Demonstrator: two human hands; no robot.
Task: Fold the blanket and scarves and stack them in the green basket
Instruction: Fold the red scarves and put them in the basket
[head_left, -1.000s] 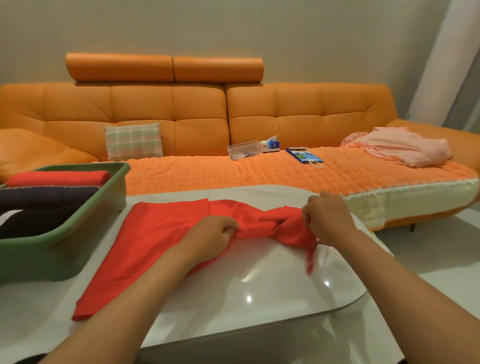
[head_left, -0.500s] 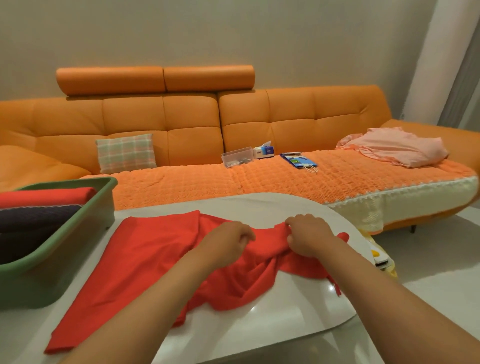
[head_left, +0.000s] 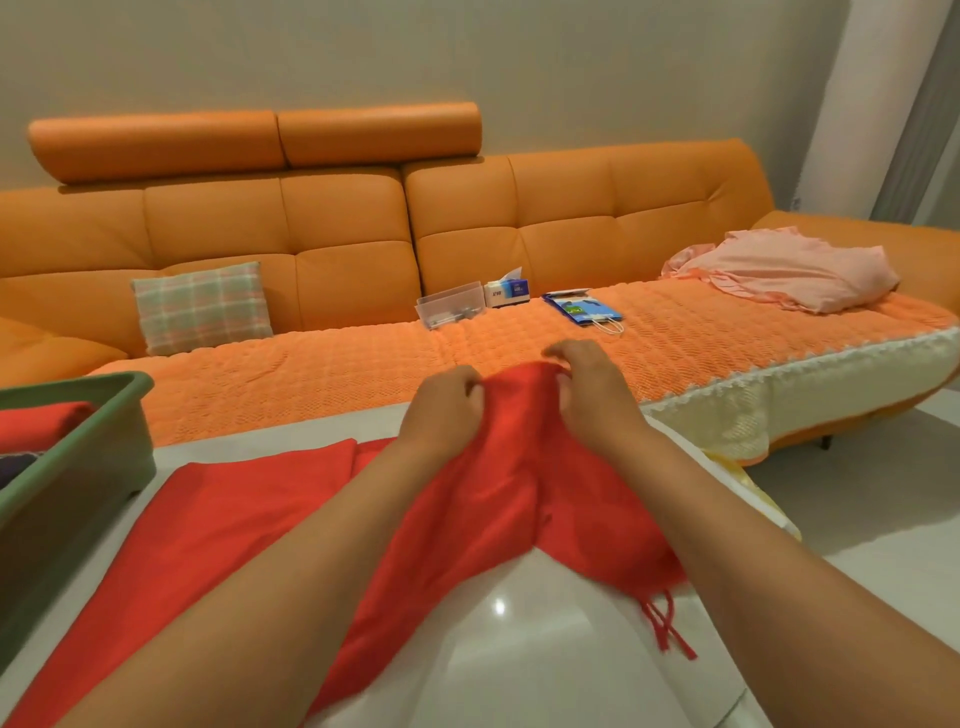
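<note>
Both hands — left hand (head_left: 445, 410), right hand (head_left: 589, 391) — pinch the red scarf (head_left: 498, 499), lifted.

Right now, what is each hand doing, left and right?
Left hand: closed, pinching the red scarf.
Right hand: closed, gripping the same red scarf.

Red scarf (head_left: 249, 519) (fringed end) half lifted off table, bunched.
</note>
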